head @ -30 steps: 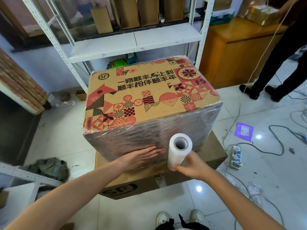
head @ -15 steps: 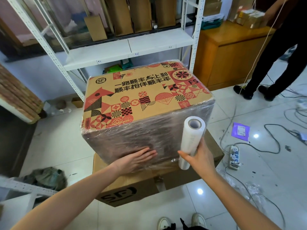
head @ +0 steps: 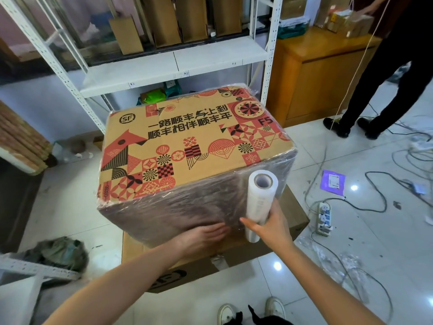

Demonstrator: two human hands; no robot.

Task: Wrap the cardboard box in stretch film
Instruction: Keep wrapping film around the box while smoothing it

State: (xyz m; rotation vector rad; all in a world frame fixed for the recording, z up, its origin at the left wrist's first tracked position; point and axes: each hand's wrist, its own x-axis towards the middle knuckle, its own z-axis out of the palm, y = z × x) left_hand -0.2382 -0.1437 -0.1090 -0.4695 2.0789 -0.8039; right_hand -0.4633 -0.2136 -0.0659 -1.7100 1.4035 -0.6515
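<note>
A large cardboard box (head: 187,141) with red and black patterns on top sits on a flatter cardboard box (head: 295,216). Its sides are covered in shiny stretch film. My left hand (head: 203,235) lies flat, fingers together, against the lower part of the near side. My right hand (head: 271,226) grips the white stretch film roll (head: 261,200), held upright close to the box's near right corner.
White metal shelving (head: 175,64) stands behind the box. A wooden cabinet (head: 323,73) is at the right, with a person in black (head: 379,90) beside it. Cables and a power strip (head: 324,218) lie on the tiled floor at right. A crumpled cloth (head: 58,253) lies left.
My right hand has carried the roll rightwards along the near side to the box's right corner and stood it more upright. My left hand stays pressed on the film.
</note>
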